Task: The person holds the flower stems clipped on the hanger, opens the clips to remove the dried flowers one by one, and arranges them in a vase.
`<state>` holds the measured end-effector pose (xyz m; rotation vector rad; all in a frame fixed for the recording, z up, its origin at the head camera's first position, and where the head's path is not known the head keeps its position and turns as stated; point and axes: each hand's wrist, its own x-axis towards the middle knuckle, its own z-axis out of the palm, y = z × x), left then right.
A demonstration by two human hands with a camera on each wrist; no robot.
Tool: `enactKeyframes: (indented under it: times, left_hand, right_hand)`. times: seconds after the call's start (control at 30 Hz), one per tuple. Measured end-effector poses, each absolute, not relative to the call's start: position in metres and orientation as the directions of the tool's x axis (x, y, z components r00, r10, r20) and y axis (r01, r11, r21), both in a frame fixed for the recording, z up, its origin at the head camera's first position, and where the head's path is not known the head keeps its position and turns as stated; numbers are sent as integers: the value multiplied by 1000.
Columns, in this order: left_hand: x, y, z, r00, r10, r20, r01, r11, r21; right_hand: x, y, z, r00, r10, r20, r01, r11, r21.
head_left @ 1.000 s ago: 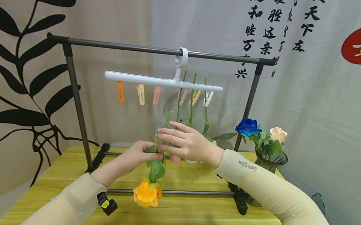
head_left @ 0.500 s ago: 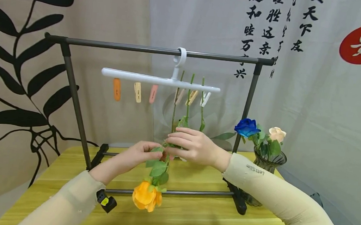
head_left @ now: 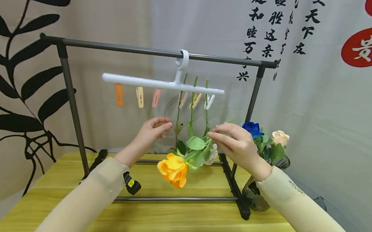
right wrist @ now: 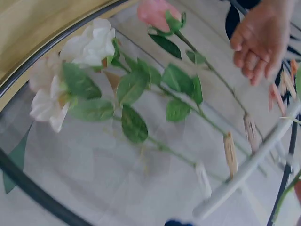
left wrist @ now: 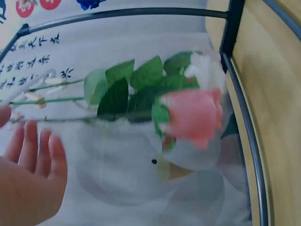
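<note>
An orange-yellow rose (head_left: pixel 173 169) hangs bloom-down and tilted, its leafy stem pinched in my right hand (head_left: pixel 240 147). My left hand (head_left: pixel 149 137) holds nothing; its fingers are loosely bent below the pink clothespin (head_left: pixel 156 98). Above both hands hangs a white hanger (head_left: pixel 136 80) with a row of clothespins. Its three right-hand clothespins hold flower stems, blooms down. In the left wrist view a pink rose (left wrist: pixel 193 115) hangs beside my left hand (left wrist: pixel 35 174), partly covering a white flower (left wrist: pixel 207 70). Two white flowers (right wrist: pixel 91 44) show in the right wrist view.
The hanger hooks over the top bar of a dark metal rack (head_left: pixel 119 47) on a wooden table (head_left: pixel 177 224). An orange clothespin (head_left: pixel 118 95) and a cream clothespin (head_left: pixel 139 97) hang at left. Behind my right forearm, a glass vase holds a blue rose (head_left: pixel 252 129) and a peach rose (head_left: pixel 280 138).
My left hand has let go of the orange-yellow rose and moved up. My right hand has moved right with the rose, which now hangs at a slant, in front of the hanging flowers.
</note>
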<state>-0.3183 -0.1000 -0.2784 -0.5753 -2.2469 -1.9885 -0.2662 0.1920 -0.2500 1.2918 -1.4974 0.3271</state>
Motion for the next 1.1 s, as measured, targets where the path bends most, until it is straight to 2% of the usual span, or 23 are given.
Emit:
enactKeyframes:
  times: [0.23,0.6,0.9,1.1]
  left_hand:
    - [-343,-78,-270,-920,49,389,391,45,919]
    - [-354,-53,-251,-924,39,381,382,3,924]
    - [-356,-52,-251,-915,25,403,403,-11,915]
    - [-356,-52,-249,-911,26,412,412,2,911]
  right_hand:
    - [-259,222,-250,63,-376,924,-830,495,258]
    - [-252,268,-261,-97,-122,988,-809,588,-7]
    - [-241,288,-259,-271,109,956,-780,557,-285]
    - [-243,310,-267,-425,269,864,-672,546,-500]
